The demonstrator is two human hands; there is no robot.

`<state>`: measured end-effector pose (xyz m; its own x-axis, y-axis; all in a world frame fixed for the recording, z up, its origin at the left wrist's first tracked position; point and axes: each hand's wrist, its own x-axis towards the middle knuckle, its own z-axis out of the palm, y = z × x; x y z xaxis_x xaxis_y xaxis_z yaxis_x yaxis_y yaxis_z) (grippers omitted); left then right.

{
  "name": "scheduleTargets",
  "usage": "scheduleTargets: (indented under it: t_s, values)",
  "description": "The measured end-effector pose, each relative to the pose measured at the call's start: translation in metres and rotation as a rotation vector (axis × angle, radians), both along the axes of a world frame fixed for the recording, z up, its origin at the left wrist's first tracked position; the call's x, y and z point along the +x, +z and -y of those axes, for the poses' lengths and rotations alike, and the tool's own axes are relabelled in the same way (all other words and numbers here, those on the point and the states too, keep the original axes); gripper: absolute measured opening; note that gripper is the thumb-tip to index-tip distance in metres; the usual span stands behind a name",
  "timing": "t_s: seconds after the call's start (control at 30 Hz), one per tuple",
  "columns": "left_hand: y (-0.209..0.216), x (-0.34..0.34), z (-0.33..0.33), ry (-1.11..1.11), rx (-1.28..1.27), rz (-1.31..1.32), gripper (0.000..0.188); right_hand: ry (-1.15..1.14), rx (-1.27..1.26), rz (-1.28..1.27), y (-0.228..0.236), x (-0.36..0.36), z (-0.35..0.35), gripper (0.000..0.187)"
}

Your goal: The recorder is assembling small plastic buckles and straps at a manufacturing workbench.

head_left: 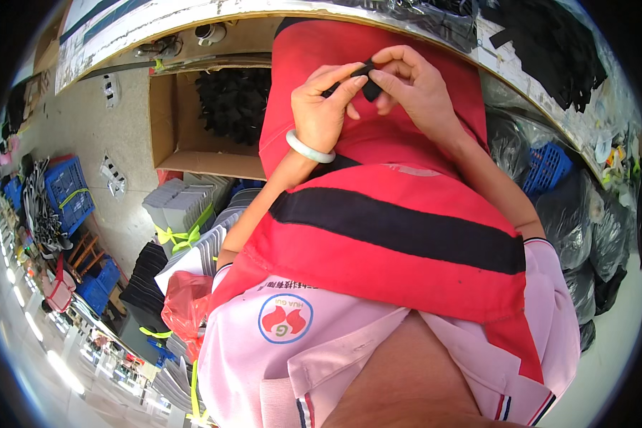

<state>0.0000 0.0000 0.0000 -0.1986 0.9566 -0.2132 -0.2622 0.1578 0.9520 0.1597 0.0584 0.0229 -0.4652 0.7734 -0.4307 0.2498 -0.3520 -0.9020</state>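
Observation:
A small, dark black piece (371, 90), perhaps fabric, is held between my two hands over my red apron (389, 135). My left hand (324, 100), with a pale bangle (308, 148) at its wrist, pinches one side with thumb and forefinger. Opposite it, the fingertips of my right hand (415, 87) close on the other side. My fingers cover part of the piece, so its full shape is hidden. Left of my hands, an open cardboard box (162, 118) contains a heap of small black pieces (230, 105).
A worn tabletop (132, 46) curves across the top, with black strips (549, 53) piled at its right. Tied grey stacks (182, 207) and a red plastic bag (187, 307) sit at left. Dark plastic bags (571, 221) and a blue basket (547, 169) crowd the right.

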Motion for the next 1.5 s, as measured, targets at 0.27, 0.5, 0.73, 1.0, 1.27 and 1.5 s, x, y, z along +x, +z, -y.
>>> scheduleTargets:
  t_s: [0.27,0.5,0.73,1.0,1.27,1.5]
  values:
    - [0.001,-0.007,0.005,-0.091,0.123,-0.1,0.021,0.1,-0.275,-0.12,0.003,0.014,-0.019,0.023]
    - [0.014,-0.008,0.01,-0.161,0.158,-0.157,0.019,0.013,0.016,-0.036,-0.008,0.014,-0.017,0.023]
    - [0.018,-0.009,0.011,-0.205,0.153,-0.163,0.018,-0.057,0.014,-0.24,-0.01,0.012,-0.016,0.013]
    - [0.043,-0.05,0.029,-0.398,0.042,-0.399,0.014,0.02,-0.047,-0.189,-0.025,0.006,-0.003,0.018]
    - [-0.024,-0.195,0.082,0.418,-0.233,-0.034,0.033,-0.305,0.964,0.659,0.001,0.141,-0.084,0.019]
    - [-0.032,-0.095,0.041,0.119,-0.249,0.178,0.033,-0.026,1.126,0.83,-0.018,0.156,-0.057,0.039]
